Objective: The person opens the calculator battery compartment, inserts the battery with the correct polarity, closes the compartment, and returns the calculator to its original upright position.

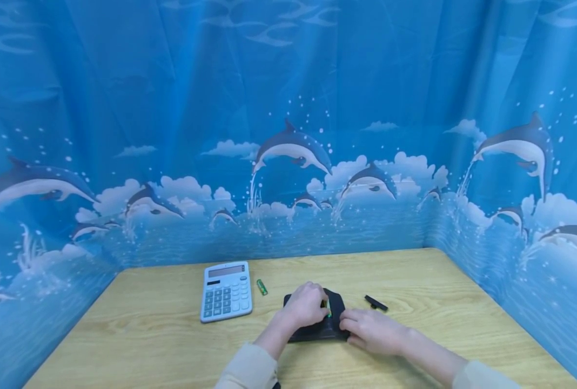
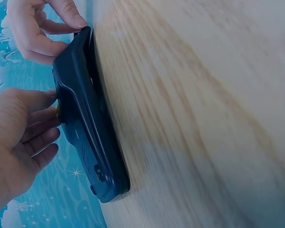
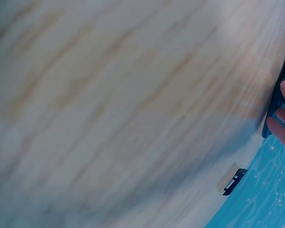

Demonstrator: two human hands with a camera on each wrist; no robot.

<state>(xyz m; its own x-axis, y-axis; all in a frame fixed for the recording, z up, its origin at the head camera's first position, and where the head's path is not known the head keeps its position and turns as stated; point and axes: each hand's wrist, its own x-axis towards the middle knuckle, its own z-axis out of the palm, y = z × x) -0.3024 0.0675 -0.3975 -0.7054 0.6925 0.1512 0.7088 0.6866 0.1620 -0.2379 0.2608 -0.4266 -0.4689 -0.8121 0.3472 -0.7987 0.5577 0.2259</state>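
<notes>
Where the picture's lower edge cuts across the forearms, a pale left sleeve [image 1: 249, 367] and a pale right sleeve [image 1: 483, 377] lead up to two bare hands at work over the table [image 1: 147, 335]. The right hand [image 1: 376, 330] has its grip closed about the right end of a black device [image 1: 313, 333], thumb on the near side and fingers on the other in the left wrist view. That device rests on the table in front of the person, a little right of the middle. Over its upper face, the left hand [image 1: 307, 303] has its grip pinching a green battery [image 1: 328, 309], which sits at the device and is mostly hidden by the fingers. To the right, just beyond the right hand, a small black piece [image 1: 376, 302] lies apart on the table. Left of the device lies a loose battery [image 1: 261, 287], also green, and next to it, farther left, a white calculator [image 1: 227, 292] with its keys up. Behind the table hangs a blue curtain [image 1: 210, 97] printed with leaping dolphins, clouds and water.
</notes>
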